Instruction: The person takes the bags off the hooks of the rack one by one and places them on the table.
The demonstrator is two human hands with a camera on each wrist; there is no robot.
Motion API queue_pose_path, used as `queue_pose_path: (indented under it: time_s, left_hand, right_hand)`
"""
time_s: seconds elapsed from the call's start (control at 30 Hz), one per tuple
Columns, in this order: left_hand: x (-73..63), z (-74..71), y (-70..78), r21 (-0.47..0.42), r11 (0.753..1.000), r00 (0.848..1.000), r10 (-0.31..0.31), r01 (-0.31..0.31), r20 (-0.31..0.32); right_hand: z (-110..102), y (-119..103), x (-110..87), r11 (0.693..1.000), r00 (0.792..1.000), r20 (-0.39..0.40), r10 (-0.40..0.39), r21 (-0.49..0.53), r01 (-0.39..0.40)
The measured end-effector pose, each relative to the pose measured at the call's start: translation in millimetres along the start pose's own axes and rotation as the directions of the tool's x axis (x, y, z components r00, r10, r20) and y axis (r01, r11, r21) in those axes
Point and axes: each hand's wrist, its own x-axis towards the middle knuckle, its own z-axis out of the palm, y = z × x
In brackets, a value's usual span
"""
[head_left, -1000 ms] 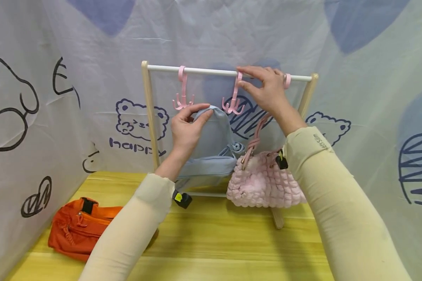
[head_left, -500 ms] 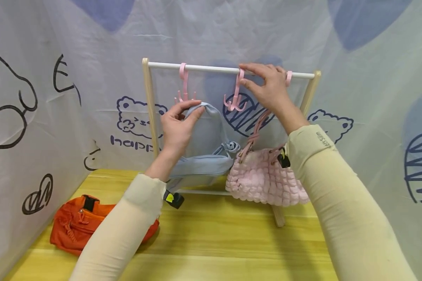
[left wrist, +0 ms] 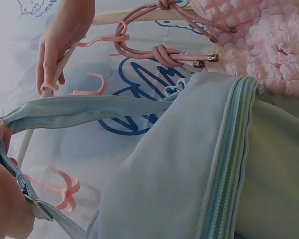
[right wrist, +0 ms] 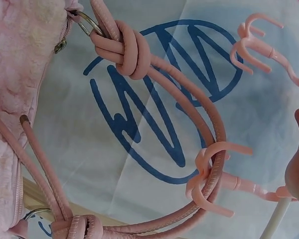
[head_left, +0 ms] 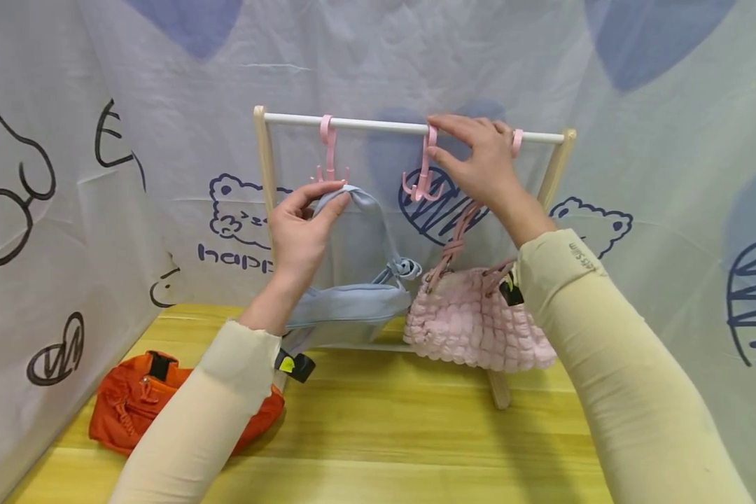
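Note:
In the head view my left hand point(head_left: 301, 227) pinches the strap point(head_left: 370, 206) of a light blue bag point(head_left: 353, 304) between thumb and fingertips. The bag hangs below, and its long zip point(left wrist: 229, 164) shows in the left wrist view. The pinched strap overlaps the lower prongs of the left pink hook point(head_left: 330, 150). My right hand point(head_left: 481, 157) pinches the middle pink hook point(head_left: 424, 171) near its top, at the white rail point(head_left: 378, 126). Those middle prongs hold nothing. Behind the right hand, a pink puffy bag point(head_left: 472, 322) hangs by its knotted handle point(right wrist: 214, 114) from another hook point(right wrist: 204, 174).
An orange bag point(head_left: 138, 402) with a black buckle lies on the wood-grain table point(head_left: 378, 434) at the left, partly behind my left sleeve. Wooden posts point(head_left: 266, 150) carry the rail. A printed cloth point(head_left: 365, 56) stands close behind the rack.
My left hand has moved left, drawing the light blue strap and bag along towards the left hook. The right hand stays on the middle hook.

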Motion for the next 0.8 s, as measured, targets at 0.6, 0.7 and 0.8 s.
queue_pose_path:
  time_s: [0.6, 0.7, 0.8]
  left_hand:
    - [-9.4, -17.2, 11.2, -0.055, 0.998, 1.000, -0.017, 0.015, -0.022]
    - [-11.8, -18.3, 12.0, -0.069, 0.997, 1.000, -0.016, 0.014, -0.019]
    - [-13.8, -18.7, 13.2, -0.077, 0.997, 1.000, -0.005, 0.004, -0.011]
  right_hand:
    - [-1.8, 9.4, -8.4, 0.991, 0.985, -0.106, -0.133, 0.008, 0.135]
    - [-1.8, 11.5, -13.9, 0.983, 0.975, -0.145, -0.171, 0.035, 0.178]
    - [-1.3, 9.9, -21.1, 0.973, 0.956, -0.210, -0.205, 0.066, 0.223]
